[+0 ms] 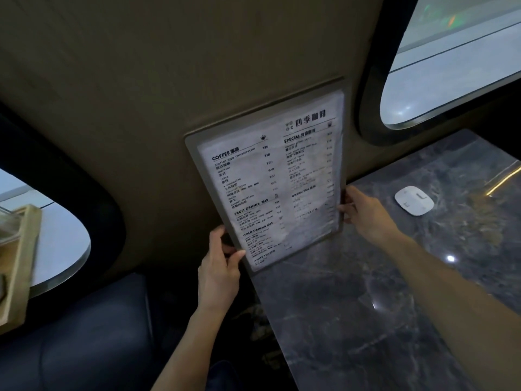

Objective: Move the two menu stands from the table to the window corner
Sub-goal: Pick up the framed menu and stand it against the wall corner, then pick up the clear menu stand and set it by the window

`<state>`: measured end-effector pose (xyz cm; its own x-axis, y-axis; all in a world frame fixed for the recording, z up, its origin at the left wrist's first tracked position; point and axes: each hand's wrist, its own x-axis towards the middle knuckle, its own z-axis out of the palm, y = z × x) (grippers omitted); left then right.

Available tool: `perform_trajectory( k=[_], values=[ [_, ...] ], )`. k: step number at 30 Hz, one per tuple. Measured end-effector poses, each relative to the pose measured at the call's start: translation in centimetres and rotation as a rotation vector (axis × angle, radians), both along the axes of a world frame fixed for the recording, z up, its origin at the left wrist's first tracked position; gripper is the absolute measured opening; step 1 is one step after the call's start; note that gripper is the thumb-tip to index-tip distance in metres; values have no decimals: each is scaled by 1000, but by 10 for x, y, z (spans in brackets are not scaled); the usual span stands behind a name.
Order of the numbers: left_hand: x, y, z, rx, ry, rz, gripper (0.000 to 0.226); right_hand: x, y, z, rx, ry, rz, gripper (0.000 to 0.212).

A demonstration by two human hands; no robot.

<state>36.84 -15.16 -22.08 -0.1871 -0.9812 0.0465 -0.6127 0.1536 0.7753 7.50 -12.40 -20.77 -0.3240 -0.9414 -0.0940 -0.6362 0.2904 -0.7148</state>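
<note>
A flat menu stand (270,176), a grey frame around a white printed coffee menu, is held upright and tilted against the beige wall, above the far left corner of the dark marble table (366,306). My left hand (218,270) grips its lower left edge. My right hand (363,211) grips its lower right edge. Only this one menu stand is in view.
A small white oval base (413,203) lies on the table near the window (456,66) at the upper right. A dark blue seat (84,340) is at the lower left. A wooden frame (19,263) stands by a second window at the left edge.
</note>
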Motion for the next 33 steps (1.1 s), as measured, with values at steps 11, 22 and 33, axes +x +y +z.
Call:
perform_trajectory(
  k=[11, 22, 33],
  values=[
    [4, 18, 27, -226, -35, 168, 70, -6, 31, -2, 21, 67, -104, 48],
    [-83, 62, 46, -340, -30, -486, 45, -15, 145, 19, 107, 214, -237, 67],
    [-175, 145, 27, -154, -47, -1036, 45, 34, 335, 14, 153, 183, -715, 57]
  ],
)
